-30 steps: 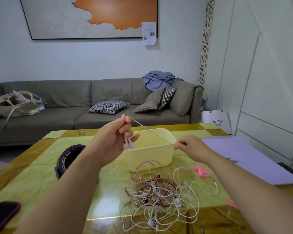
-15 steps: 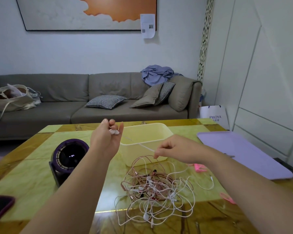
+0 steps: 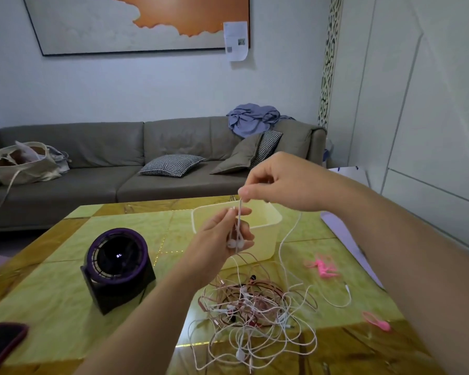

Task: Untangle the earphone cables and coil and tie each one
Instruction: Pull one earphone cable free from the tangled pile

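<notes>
Head view. Grips a pair of white earbuds (image 3: pixel 234 242) in the left hand (image 3: pixel 222 236), fingers curled round them, raised over the tabletop (image 3: pixel 52 307) in front of the pale yellow plastic bin (image 3: pixel 267 240). Pinches the white cable (image 3: pixel 239 212) of those earbuds between thumb and forefinger of the right hand (image 3: pixel 284 182), other fingers curled, just above the left hand, so as to hold that stretch almost upright between the two hands. Lets another white strand hang from under the right hand, past the bin's right corner and down to the tangled pile of earphone cables (image 3: pixel 255 307). Leaves that pile, white and pinkish-red strands knotted together, lying on the tabletop below both hands. Shows pink ties (image 3: pixel 322 267) on the tabletop right of the pile, a purple desk fan (image 3: pixel 118 263) to its left, and a dark phone (image 3: pixel 0 342) at the near left corner. Takes in a grey sofa (image 3: pixel 92 180) behind, with a checked cushion (image 3: pixel 171 165) and a cloth tote bag (image 3: pixel 22 163) on it.
</notes>
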